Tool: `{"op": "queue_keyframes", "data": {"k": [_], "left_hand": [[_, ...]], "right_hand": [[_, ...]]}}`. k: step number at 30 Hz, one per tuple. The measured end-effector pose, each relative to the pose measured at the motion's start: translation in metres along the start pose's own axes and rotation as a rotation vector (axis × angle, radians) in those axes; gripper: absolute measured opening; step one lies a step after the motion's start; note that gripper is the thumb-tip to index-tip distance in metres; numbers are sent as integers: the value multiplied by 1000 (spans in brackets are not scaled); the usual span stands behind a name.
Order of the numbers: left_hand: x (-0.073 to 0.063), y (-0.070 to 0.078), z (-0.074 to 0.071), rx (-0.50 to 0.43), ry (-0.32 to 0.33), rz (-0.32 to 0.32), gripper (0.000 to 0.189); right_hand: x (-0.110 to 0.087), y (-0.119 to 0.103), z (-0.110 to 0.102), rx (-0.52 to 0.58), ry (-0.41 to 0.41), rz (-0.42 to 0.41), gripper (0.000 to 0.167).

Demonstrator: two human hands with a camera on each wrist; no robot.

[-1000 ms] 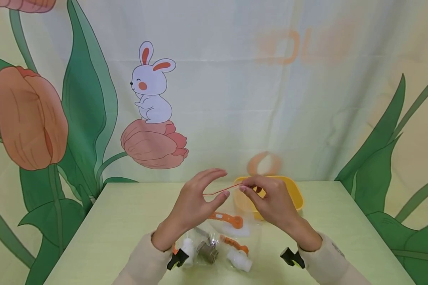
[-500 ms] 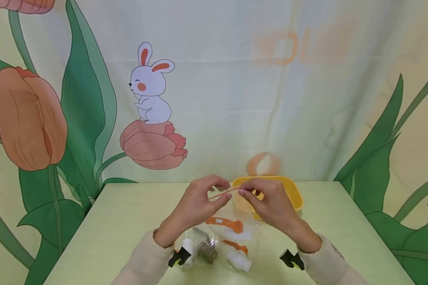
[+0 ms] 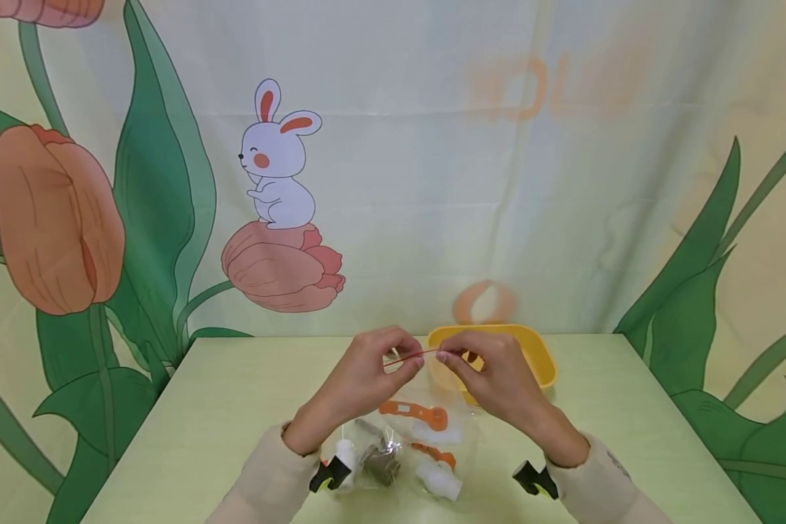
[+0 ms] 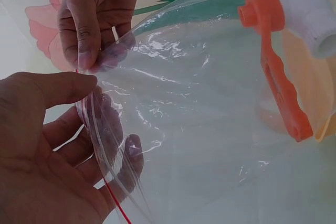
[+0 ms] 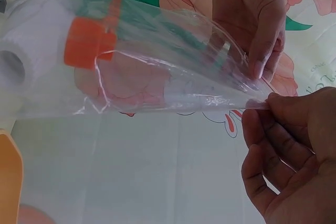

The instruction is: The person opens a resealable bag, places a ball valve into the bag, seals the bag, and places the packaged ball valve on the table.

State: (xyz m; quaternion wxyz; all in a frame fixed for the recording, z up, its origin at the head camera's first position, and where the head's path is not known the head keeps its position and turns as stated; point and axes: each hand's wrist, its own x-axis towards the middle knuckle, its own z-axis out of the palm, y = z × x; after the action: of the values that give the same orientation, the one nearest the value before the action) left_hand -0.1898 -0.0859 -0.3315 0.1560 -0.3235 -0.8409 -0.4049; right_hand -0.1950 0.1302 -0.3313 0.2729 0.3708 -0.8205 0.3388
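Both hands hold a clear zip-lock bag [image 4: 194,114] by its red-lined mouth edge. My left hand [image 3: 360,375] pinches the seal between thumb and fingers, its other fingers behind the film. At one end of the same edge, my right hand [image 3: 507,375] pinches the bag's corner, fingertips close to the left hand's. The red seal line [image 4: 116,203] runs down past the left fingers. Inside the bag lies a white plastic pipe fitting [image 4: 310,17] with a long orange handle [image 4: 278,85], like a valve, also seen in the right wrist view.
Behind the right hand stands a yellow tray [image 3: 542,360]. On the table below the hands lie a grey-brown fitting [image 3: 381,464] in clear film, a white fitting [image 3: 439,480] by an orange handle [image 3: 432,454], and another white part [image 3: 345,455]. A printed curtain [image 3: 393,182] hangs behind.
My left fingers have come down from spread to pinching the seal, and the left hand has shifted slightly right. The right hand keeps its pinch and lowers slightly.
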Motion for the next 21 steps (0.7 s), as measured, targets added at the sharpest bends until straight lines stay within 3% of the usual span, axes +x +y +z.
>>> {"op": "queue_keyframes", "data": {"k": [15, 21], "left_hand": [[-2, 0, 3, -19, -18, 7, 4], [-2, 0, 5, -33, -6, 18, 6]], "right_hand": [[-3, -1, 6, 53, -9, 41, 3], [-2, -2, 8, 17, -15, 40, 5]]}}
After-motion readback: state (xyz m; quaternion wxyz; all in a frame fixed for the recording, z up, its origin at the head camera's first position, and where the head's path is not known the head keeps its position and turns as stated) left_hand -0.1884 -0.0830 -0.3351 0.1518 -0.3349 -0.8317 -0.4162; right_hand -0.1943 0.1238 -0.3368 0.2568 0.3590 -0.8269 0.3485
